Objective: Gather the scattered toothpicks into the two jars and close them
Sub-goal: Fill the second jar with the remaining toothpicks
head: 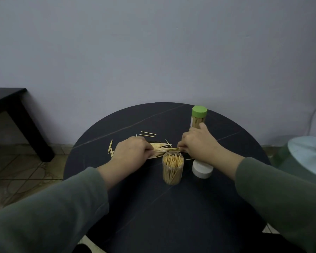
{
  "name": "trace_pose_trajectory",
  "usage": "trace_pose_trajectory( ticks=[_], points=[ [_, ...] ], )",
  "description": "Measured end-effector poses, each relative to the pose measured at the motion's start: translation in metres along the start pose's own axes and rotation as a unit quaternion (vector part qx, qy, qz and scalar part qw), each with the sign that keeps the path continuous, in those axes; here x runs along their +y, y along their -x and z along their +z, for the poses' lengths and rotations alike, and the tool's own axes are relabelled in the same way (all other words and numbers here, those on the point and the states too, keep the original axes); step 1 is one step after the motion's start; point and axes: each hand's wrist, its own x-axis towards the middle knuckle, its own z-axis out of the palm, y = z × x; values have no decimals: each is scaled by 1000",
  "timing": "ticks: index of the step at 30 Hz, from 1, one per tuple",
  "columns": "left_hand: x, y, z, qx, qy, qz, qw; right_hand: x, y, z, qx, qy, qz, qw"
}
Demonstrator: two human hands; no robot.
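Observation:
Scattered toothpicks [162,146] lie in a loose bundle on the round black table [153,207]. My left hand [133,152] and my right hand [199,143] have curled fingers at the two ends of the bundle, pinching it from either side. An open clear jar [172,168], partly filled with upright toothpicks, stands just in front of the bundle. Its white lid [202,170] lies beside it under my right wrist. A second jar with a green lid [199,116] stands shut behind my right hand. A few single toothpicks [148,134] lie apart farther back.
A dark low table [16,114] stands at the left by the wall. At the right is a pale green and white round object [306,157]. The floor is tiled. A cable [314,114] runs down the wall at the right.

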Motion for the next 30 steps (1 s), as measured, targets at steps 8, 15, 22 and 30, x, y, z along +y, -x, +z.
trace_pose_trajectory(
  ticks=[8, 15, 22, 30],
  points=[
    [3, 2, -9, 31, 96, -61, 993, 5, 11, -5, 41, -116, 62, 990],
    [14, 3, -18, 10, 321, -136, 937, 8, 16, -10, 48, -348, 145, 925],
    [32, 10, -37, 10, 552, -158, 819, -3, 23, -32, 134, -625, 129, 758],
    [43, 12, -41, 4, 661, -164, 732, -21, 31, -43, 173, -763, 103, 615]
  ],
)
